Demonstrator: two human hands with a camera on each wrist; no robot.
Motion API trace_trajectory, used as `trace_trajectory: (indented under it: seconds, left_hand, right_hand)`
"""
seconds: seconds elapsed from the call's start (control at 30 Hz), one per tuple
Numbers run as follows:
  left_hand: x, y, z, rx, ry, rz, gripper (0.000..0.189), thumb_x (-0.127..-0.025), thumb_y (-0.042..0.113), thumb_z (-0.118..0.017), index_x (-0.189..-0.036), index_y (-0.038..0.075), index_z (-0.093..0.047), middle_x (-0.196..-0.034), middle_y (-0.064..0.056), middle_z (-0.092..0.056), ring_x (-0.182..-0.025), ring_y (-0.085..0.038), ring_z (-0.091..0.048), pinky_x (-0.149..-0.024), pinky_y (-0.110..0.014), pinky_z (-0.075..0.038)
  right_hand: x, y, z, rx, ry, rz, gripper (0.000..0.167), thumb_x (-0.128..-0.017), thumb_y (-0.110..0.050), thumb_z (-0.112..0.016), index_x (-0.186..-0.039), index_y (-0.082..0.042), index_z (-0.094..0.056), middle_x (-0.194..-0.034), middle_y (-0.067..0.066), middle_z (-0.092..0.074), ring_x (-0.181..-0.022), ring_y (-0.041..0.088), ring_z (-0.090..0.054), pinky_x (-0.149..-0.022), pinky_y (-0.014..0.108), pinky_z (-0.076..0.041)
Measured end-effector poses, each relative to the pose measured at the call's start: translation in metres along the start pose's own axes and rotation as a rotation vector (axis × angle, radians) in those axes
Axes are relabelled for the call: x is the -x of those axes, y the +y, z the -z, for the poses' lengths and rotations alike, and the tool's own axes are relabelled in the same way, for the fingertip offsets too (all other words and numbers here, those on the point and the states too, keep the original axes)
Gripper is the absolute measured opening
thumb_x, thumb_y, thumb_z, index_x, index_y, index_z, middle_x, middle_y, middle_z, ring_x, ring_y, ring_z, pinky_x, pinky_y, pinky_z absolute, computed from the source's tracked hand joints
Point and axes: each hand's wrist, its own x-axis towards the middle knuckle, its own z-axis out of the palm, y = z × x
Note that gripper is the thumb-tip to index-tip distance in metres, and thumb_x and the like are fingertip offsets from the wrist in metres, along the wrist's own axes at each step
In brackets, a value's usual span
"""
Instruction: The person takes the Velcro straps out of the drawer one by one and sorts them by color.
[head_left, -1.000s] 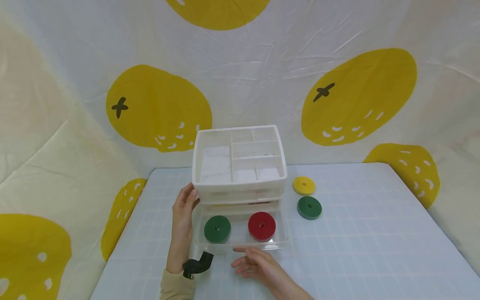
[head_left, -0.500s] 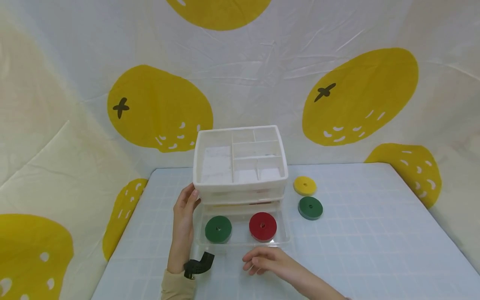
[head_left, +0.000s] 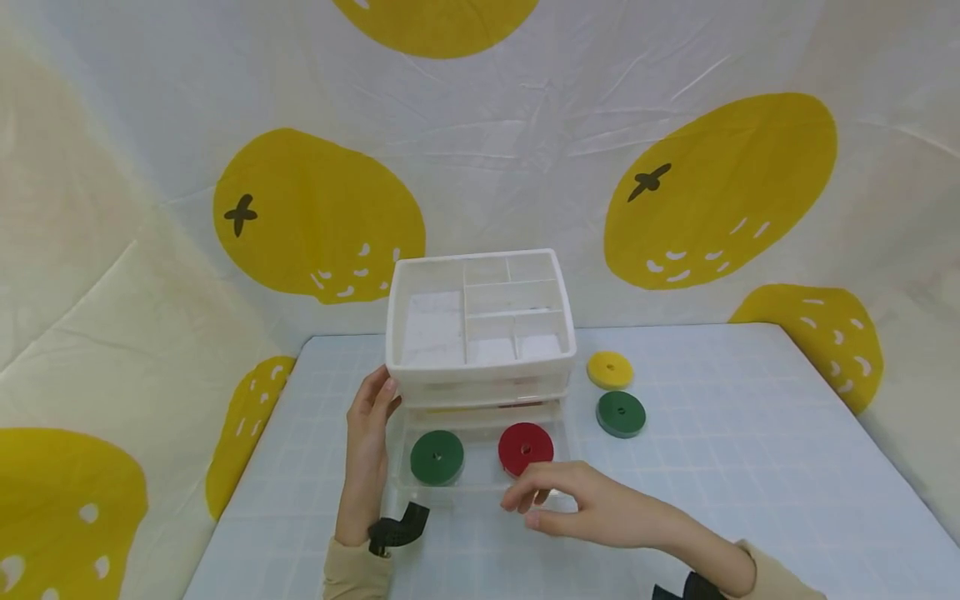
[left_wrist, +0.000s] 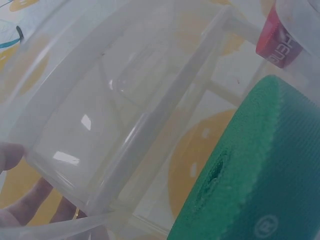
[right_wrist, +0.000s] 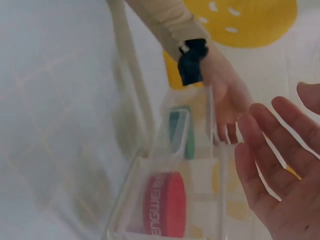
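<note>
Two hands: left hand (head_left: 369,417) is gripping the near corner of a white rectangular plastic organiser (head_left: 480,387); right hand (head_left: 592,504), fingers loosely bent and holding nothing, is hovering by its clear plastic drawer (head_left: 480,467). One round green fabric roll (head_left: 427,457) is lying in it, right of the left fingers; one round red fabric roll (head_left: 516,444), just beyond the right fingertips. Farther beyond are lying one flat yellow roll (head_left: 602,371) and a second green roll (head_left: 615,418).

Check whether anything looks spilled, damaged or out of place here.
Nothing looks spilled or damaged. The closest to out of place: a yellow roll and a green roll lie on the table, right of the box, while a red roll and a second green roll sit in its open drawer.
</note>
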Motion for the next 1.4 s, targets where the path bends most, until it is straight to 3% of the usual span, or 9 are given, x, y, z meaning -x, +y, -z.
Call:
trace_trajectory:
  seconds: [0.17,0.43,0.57,0.83,1.4]
  left_hand:
    - [-0.001,0.0,-0.001,-0.013,0.011,0.01,0.04,-0.095,0.035,-0.059,-0.13,0.016,-0.055,-0.128,0.003,-0.057,-0.118,-0.013,-0.052,-0.105,-0.033,-0.04]
    - [-0.001,0.0,-0.001,-0.022,0.021,0.014,0.041,-0.095,0.033,-0.059,-0.131,0.014,-0.054,-0.127,0.004,-0.057,-0.117,-0.011,-0.052,-0.106,-0.037,-0.039]
    - [-0.002,-0.001,0.0,-0.023,0.021,0.01,0.04,-0.095,0.033,-0.059,-0.13,0.014,-0.054,-0.126,0.004,-0.058,-0.117,-0.011,-0.053,-0.106,-0.037,-0.039]
    - [-0.004,-0.001,0.0,-0.021,0.027,0.015,0.04,-0.096,0.03,-0.059,-0.131,0.012,-0.054,-0.123,0.007,-0.058,-0.117,-0.01,-0.052,-0.106,-0.037,-0.04]
    - [-0.004,-0.001,-0.001,-0.03,0.032,0.0,0.038,-0.096,0.029,-0.059,-0.13,0.013,-0.054,-0.122,0.008,-0.058,-0.116,-0.009,-0.052,-0.101,-0.03,-0.043]
  right_hand:
    - [-0.005,-0.006,0.02,0.213,-0.007,0.015,0.024,-0.095,-0.031,-0.06,-0.118,-0.03,-0.059,-0.114,-0.011,-0.064,-0.102,0.002,-0.058,-0.088,0.022,-0.053]
    - [-0.013,-0.007,0.037,0.734,0.01,0.11,0.025,-0.09,-0.023,-0.067,-0.115,-0.021,-0.064,-0.114,-0.01,-0.064,-0.107,0.008,-0.057,-0.092,0.026,-0.052]
    - [-0.02,-0.002,0.041,0.856,-0.018,0.135,0.028,-0.087,-0.024,-0.07,-0.115,-0.019,-0.064,-0.115,-0.007,-0.064,-0.109,0.011,-0.056,-0.093,0.027,-0.052]
    - [-0.033,0.016,0.044,0.957,-0.07,0.175,0.041,-0.083,-0.022,-0.074,-0.122,-0.019,-0.061,-0.126,-0.003,-0.061,-0.119,0.017,-0.052,-0.098,0.034,-0.049]
    - [-0.045,0.035,0.046,0.996,-0.174,0.072,0.051,-0.085,-0.031,-0.073,-0.132,-0.022,-0.055,-0.139,0.0,-0.054,-0.129,0.021,-0.046,-0.104,0.041,-0.045]
